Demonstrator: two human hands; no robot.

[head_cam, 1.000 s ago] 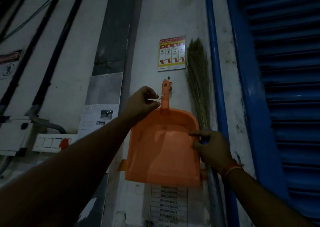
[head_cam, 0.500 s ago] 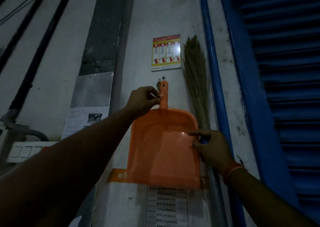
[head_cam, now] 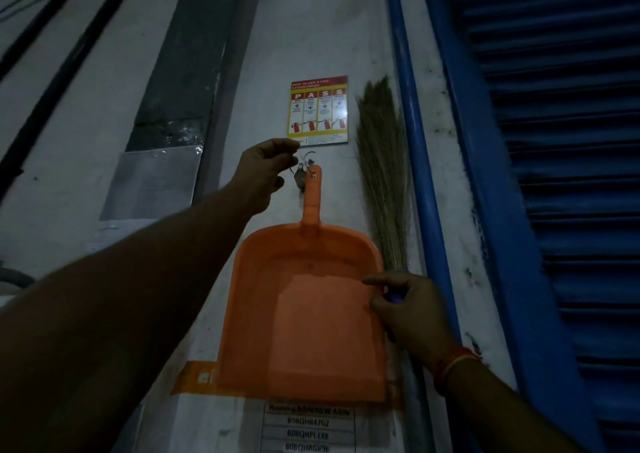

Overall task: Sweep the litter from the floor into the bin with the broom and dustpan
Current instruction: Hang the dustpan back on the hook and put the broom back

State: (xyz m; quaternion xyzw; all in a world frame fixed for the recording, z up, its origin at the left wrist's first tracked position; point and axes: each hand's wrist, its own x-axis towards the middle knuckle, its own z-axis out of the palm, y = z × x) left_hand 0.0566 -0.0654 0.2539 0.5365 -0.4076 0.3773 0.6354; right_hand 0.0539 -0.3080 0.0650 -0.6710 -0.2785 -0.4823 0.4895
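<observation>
Blue shutter (head_cam: 561, 175) at right; orange dustpan (head_cam: 304, 314) against wall, handle up. Broom (head_cam: 382, 175) upright just beside it. Right hand (head_cam: 408, 310) grips dustpan's right edge; left hand (head_cam: 265, 175) pinches thin string (head_cam: 304, 156) at handle top.

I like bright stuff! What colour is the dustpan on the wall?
Orange. The dustpan shows clearly in the head view, the only view here.

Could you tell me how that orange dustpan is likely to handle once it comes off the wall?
The orange dustpan looks like thin moulded plastic, so probably light and fairly stiff, with some flex at the rim. It hangs from a thin loop that the left hand pinches, so it may swing if released. The right hand grips its side edge, which should steady it.
</observation>
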